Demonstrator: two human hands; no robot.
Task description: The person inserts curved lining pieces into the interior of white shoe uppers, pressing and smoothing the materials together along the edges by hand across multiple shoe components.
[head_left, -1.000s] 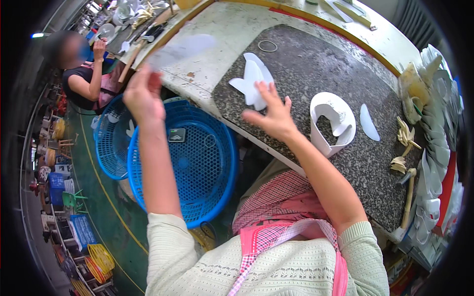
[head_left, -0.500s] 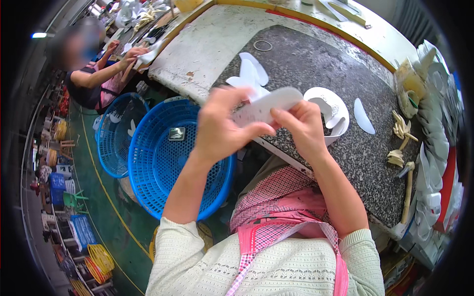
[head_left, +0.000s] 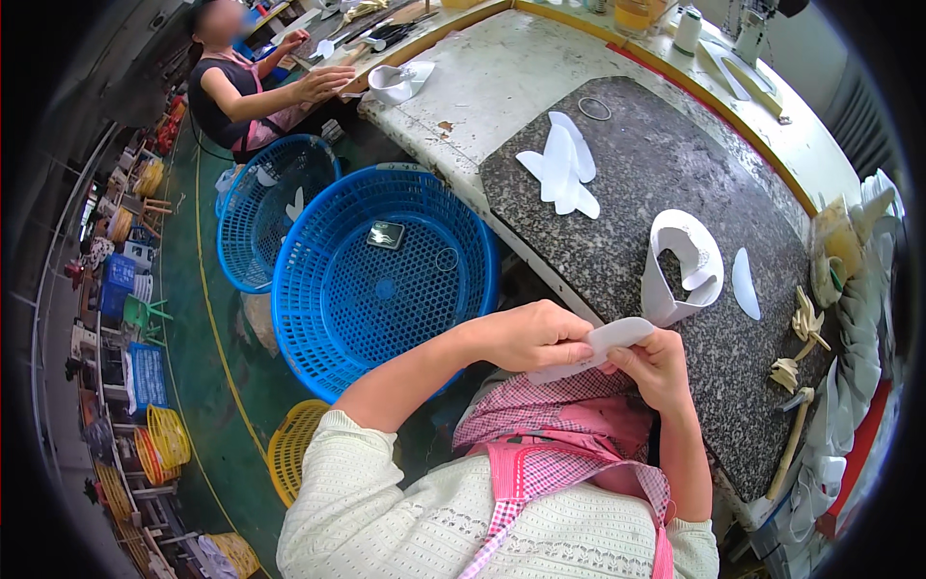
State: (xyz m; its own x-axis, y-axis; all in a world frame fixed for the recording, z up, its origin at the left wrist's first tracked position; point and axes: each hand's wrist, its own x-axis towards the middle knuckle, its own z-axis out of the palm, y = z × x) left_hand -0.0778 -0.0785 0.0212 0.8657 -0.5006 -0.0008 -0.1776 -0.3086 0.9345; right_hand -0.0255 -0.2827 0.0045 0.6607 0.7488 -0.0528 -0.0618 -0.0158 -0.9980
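Above my lap, at the near edge of the dark granite slab [head_left: 617,261], a small white rounded flat piece [head_left: 622,333] is pinched in both hands. My left hand [head_left: 542,338] is closed on its left end, and my right hand [head_left: 658,369] grips the right end between thumb and fingers. Just beyond my right hand stands a curled white piece [head_left: 707,253], open in the middle. To its right lies a single white leaf-shaped piece [head_left: 744,285]. Several similar white pieces [head_left: 559,166] overlap in a small pile farther left on the slab.
A large blue plastic basket [head_left: 289,289] stands left of the table, a smaller blue basket [head_left: 231,253] behind it. A hammer [head_left: 791,444] and cream scraps [head_left: 806,318] lie at the slab's right edge, beside stacked white pieces [head_left: 854,338]. Another person [head_left: 227,96] works at far left.
Both hands have come down and toward my body with the white piece still between them. The view has shifted left. At far left, the other person's hand has come away from a white piece.
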